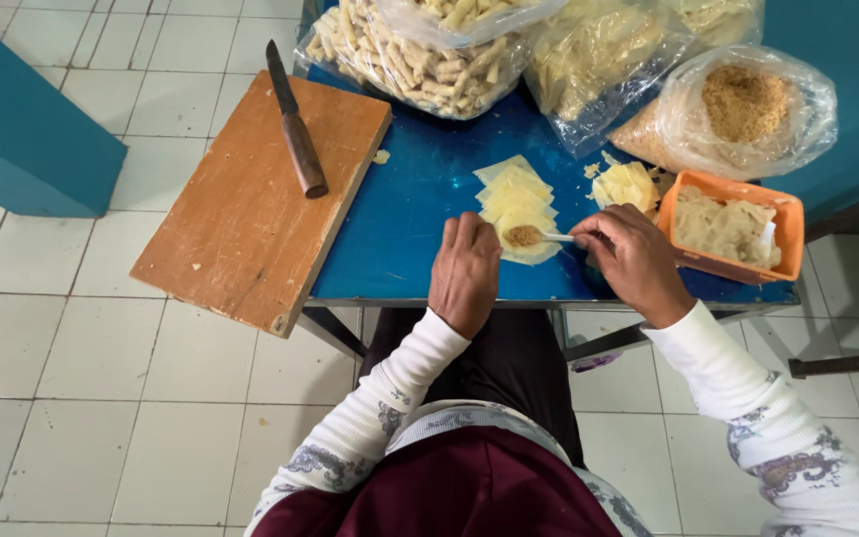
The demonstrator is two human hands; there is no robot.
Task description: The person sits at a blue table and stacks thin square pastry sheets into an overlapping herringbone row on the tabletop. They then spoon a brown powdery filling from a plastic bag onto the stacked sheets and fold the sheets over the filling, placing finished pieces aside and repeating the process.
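My left hand (pixel 465 270) rests flat on the blue table (pixel 420 199), its fingertips at the near edge of a row of overlapping pale yellow wrappers (pixel 515 195). My right hand (pixel 630 261) grips a small spoon (pixel 555 237) whose tip lies on a brown mound of filling (pixel 524 236) on the nearest wrapper. A stack of more wrappers (pixel 625 184) sits just beyond my right hand.
An orange tray (pixel 738 268) with folded pieces stands at the right. Plastic bags of rolled pieces (pixel 420 55), pale strips (pixel 594 60) and brown crumbs (pixel 743 104) line the far side. A wooden board (pixel 251 209) with a knife (pixel 296 124) overhangs the table's left edge. White tiled floor below.
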